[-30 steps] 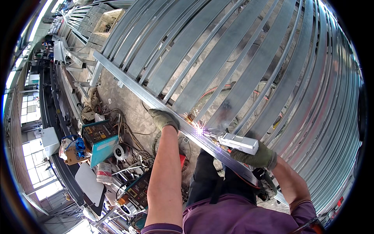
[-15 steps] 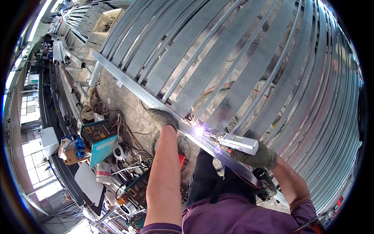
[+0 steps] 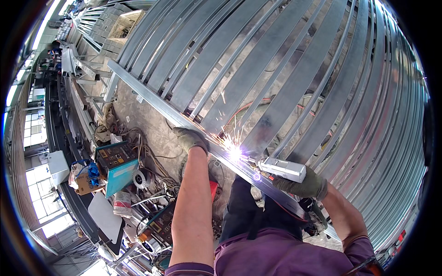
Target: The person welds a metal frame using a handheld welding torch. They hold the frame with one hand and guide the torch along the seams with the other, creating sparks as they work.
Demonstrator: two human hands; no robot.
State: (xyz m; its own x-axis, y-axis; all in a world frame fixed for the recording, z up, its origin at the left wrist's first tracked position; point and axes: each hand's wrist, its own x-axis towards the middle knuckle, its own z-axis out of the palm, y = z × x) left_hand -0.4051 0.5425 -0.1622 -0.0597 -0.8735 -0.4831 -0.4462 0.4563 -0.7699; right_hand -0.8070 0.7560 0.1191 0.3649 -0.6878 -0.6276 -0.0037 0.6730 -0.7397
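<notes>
My gloved right hand (image 3: pixel 301 185) is closed round a welding torch (image 3: pixel 282 169) with a boxy, silver-white body. Its nozzle points left at a bright arc (image 3: pixel 235 154) on the long steel rail (image 3: pixel 159 101), where sparks spray upward. Left of the arc, my gloved left hand (image 3: pixel 191 139) grips the near edge of the same rail, its fingers partly hidden. Flat grey slats (image 3: pixel 271 76) and thinner bars run away from the rail in rows, one slat ending close to the arc.
Teal welding machines (image 3: pixel 120 171) stand at the lower left among tangled cables (image 3: pixel 145 147) and a wire spool (image 3: pixel 142 178). A wooden crate (image 3: pixel 125 26) sits at the far left. A red hose (image 3: pixel 244 108) lies on the floor beneath the slats.
Sparks at the arc have grown larger and fly higher above the rail. Both hands and the torch stay nearly where they were.
</notes>
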